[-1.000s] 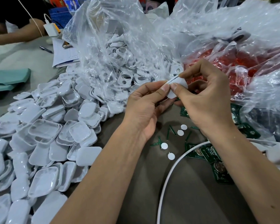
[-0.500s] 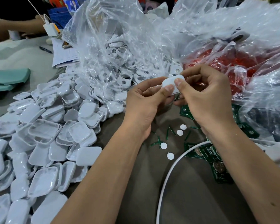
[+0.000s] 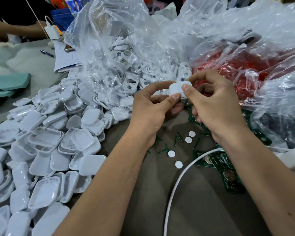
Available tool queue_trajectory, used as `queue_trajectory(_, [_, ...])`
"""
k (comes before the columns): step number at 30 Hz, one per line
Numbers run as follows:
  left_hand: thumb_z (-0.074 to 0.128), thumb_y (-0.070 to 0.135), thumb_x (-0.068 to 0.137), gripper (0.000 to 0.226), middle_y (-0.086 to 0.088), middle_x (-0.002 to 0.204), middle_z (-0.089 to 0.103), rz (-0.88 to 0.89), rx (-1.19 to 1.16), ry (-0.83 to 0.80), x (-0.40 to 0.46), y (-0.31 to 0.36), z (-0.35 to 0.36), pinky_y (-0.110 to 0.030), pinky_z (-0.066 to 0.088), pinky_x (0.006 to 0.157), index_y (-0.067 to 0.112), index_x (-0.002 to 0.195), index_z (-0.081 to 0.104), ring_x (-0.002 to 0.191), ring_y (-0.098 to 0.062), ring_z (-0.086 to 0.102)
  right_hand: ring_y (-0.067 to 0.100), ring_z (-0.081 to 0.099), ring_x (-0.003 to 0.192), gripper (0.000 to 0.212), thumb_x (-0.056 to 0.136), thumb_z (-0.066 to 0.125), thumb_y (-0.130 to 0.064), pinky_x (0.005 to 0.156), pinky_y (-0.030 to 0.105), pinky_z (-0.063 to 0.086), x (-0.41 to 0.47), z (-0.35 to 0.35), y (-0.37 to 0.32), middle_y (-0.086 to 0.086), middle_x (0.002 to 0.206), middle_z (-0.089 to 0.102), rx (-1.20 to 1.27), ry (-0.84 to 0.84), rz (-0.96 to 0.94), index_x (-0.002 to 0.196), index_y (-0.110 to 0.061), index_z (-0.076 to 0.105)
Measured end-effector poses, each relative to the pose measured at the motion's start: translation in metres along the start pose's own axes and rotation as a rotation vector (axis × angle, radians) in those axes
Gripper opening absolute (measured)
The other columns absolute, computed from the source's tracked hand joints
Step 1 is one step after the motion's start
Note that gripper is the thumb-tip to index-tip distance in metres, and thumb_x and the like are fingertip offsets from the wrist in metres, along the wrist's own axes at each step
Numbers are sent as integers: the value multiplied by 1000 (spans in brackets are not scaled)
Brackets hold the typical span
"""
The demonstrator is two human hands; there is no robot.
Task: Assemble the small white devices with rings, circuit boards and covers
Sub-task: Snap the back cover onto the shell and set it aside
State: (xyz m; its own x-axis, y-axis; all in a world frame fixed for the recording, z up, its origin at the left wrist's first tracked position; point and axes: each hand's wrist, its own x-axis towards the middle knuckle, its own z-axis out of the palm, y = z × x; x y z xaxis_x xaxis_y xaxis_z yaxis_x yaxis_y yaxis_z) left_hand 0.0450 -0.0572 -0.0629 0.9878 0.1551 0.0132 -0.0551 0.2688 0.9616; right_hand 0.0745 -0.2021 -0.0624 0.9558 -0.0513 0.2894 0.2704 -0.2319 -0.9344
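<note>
A small white device (image 3: 177, 88) is held above the table between both hands. My left hand (image 3: 150, 113) pinches its lower left edge with thumb and fingers. My right hand (image 3: 216, 106) grips its right side, thumb pressed on the top face. A big pile of white covers (image 3: 58, 142) spreads over the left of the table. White rings (image 3: 128, 82) fill a clear plastic bag behind the hands. Green circuit boards (image 3: 228, 176) with coin cells lie under my right forearm.
Small white round stickers (image 3: 188, 139) and green snapped-off strips lie on the brown table between my arms. A white cable (image 3: 175, 184) curves across the lower middle. A bag of red parts (image 3: 237, 68) sits at the right. Another person's arm (image 3: 15, 29) rests at the far left.
The device has turned in my fingers from edge-on to its flat face up. My right thumb has moved onto the top of it. Both hands stay in the same place.
</note>
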Motion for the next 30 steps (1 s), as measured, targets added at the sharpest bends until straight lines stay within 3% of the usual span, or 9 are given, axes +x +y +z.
queue_trajectory(3, [71,-6,91,24,-18,78,71,-31,-22,2,2,0,0,-24,60,66,4,113,72,64,-17,72,7,57,53,7,94,73,-27,48,22,41,0,0,-1,2,70,67,4,-29,14,99,-32,71])
queue_trajectory(9, [69,-4,92,20,-14,76,71,-74,-39,-13,1,2,0,-21,59,64,2,111,69,60,-14,69,10,55,56,9,93,74,-27,54,29,48,0,0,-1,13,76,67,5,-53,7,98,-33,77])
queue_trajectory(19, [70,-4,92,15,-7,68,68,-107,4,5,-3,5,1,-17,54,57,6,104,68,57,-11,63,9,52,56,8,95,76,-24,46,16,39,0,0,0,17,80,66,8,-89,58,102,-27,74])
queue_trajectory(24, [69,-5,92,18,-7,68,67,-124,24,-8,-4,8,0,-17,53,55,7,105,69,55,-10,60,0,46,45,11,94,75,-13,41,11,35,1,-1,-2,-9,61,58,135,-136,127,99,-22,72])
queue_trajectory(30, [67,-6,93,19,-12,72,66,-124,54,-9,-5,10,0,-18,49,53,9,104,67,52,-9,56,-1,45,41,11,95,73,-5,39,10,34,-1,-2,-8,-5,60,54,205,-159,183,102,-12,69])
